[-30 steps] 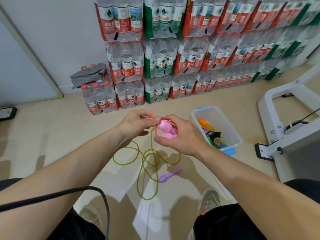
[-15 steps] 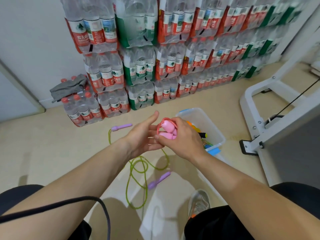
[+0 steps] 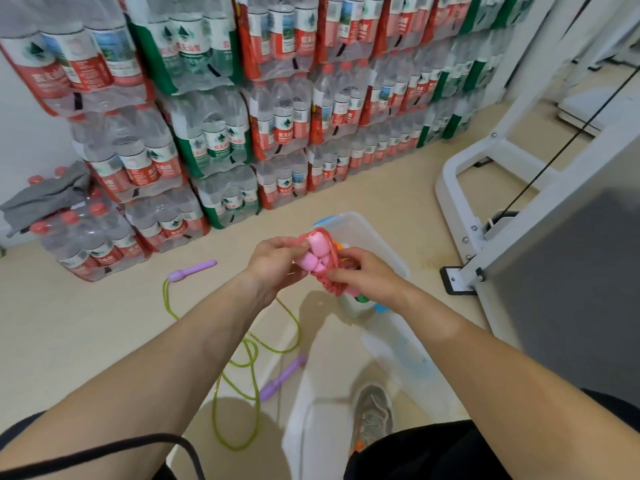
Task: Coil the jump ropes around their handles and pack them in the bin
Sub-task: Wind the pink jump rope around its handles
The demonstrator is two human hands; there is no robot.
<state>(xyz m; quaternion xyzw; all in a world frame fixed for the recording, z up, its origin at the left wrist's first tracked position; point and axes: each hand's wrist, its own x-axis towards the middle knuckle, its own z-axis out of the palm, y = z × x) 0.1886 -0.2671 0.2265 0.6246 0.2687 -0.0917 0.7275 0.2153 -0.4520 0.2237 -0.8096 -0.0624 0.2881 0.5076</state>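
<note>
- Far left: grey cloth (image 3: 45, 195) draped over stacked water-bottle packs (image 3: 214, 140), no part of the job.
- On the floor left of centre: green jump rope (image 3: 242, 358), sprawled in loose loops and not yet coiled, with the far purple handle (image 3: 192, 270) near the packs and the near purple handle (image 3: 282, 377) close to a grey shoe (image 3: 372, 410).
- Likely light, floppy and springy enough to unwind. Best taken by both handles together, with the cord wound tight over them.
- Left grip (image 3: 273, 265): curled round the left side of the pink jump rope (image 3: 320, 261), thumb and fingers pinching its handles.
- Pink jump rope: held in the air, overlapping the bin's left rim in view, reddish cord wrapped round the paired handles. Smooth plastic, probably slippery, so safest held across the windings.
- Right grip (image 3: 363, 277): pinching the lower right of the windings, perhaps tucking in the cord end; too blurred to confirm.
- Clear bin (image 3: 381, 244): just behind both hands, already holding coloured ropes.
- Far right: white machine frame (image 3: 485, 188), well apart.
</note>
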